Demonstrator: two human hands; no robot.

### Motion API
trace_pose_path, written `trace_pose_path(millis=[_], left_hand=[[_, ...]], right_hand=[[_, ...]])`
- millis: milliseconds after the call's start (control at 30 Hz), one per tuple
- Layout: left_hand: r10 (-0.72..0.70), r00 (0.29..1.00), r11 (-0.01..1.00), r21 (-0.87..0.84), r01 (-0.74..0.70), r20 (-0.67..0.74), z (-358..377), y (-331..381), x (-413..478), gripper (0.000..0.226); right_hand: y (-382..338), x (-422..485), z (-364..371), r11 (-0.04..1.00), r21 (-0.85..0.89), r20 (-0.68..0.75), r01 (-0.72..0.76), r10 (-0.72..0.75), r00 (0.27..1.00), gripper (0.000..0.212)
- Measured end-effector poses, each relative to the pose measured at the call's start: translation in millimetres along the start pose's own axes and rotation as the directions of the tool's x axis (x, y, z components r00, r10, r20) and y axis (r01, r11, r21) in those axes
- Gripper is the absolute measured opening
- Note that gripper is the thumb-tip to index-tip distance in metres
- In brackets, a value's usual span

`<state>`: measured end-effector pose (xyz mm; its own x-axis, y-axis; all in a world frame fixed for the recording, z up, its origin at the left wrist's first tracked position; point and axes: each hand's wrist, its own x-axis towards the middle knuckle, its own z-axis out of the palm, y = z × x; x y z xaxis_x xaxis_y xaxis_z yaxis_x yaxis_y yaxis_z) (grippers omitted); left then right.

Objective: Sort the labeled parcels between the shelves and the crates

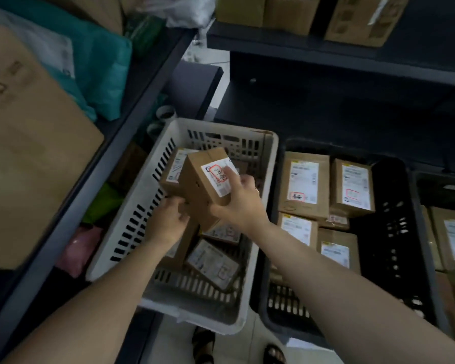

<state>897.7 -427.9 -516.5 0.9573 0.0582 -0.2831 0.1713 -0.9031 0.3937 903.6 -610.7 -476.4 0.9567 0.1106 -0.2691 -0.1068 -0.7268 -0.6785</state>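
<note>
A small brown labeled parcel [200,179] is held tilted above the white slotted crate [147,206]. My right hand [237,200] grips its right side, fingers over the white label with a red stamp. Below and to the left, my left hand [168,222] curls round the lower left corner of a parcel; which box it holds is unclear. More labeled parcels [213,264] lie inside the white crate. The black crate [394,232] on the right holds several flat labeled parcels [304,185].
A dark shelf [326,48] at the back carries cardboard boxes [289,11]. The left shelf rack [90,179] holds a large carton [24,143] and a teal bag [100,67]. Another black crate [447,245] with parcels stands at far right. Sandalled feet [202,345] show below.
</note>
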Motion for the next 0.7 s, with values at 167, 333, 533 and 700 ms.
trace_pose_path(millis=[167,333,533,700], left_hand=[[0.239,0.889,0.915,0.216,-0.341,0.391,34.0,-40.6,2.1,0.045],[0.398,0.708,0.781,0.189,-0.595,0.584,83.9,-46.0,10.3,0.066],[0.437,0.509,0.439,0.318,-0.84,0.742,121.4,-57.6,25.0,0.088],[0.487,0.578,0.483,0.35,-0.803,0.655,131.7,-56.5,28.5,0.086]], right_hand=[[1.5,27.6,35.8,0.977,-0.192,-0.034,-0.09,0.085,0.996,0.093],[28.2,47.7,57.6,0.891,-0.443,0.045,-0.099,0.132,0.99,0.102],[51.4,56.8,67.0,0.868,-0.491,0.127,-0.074,0.156,0.98,0.105],[55.4,58.8,70.8,0.859,-0.506,0.073,-0.081,0.135,0.988,0.104]])
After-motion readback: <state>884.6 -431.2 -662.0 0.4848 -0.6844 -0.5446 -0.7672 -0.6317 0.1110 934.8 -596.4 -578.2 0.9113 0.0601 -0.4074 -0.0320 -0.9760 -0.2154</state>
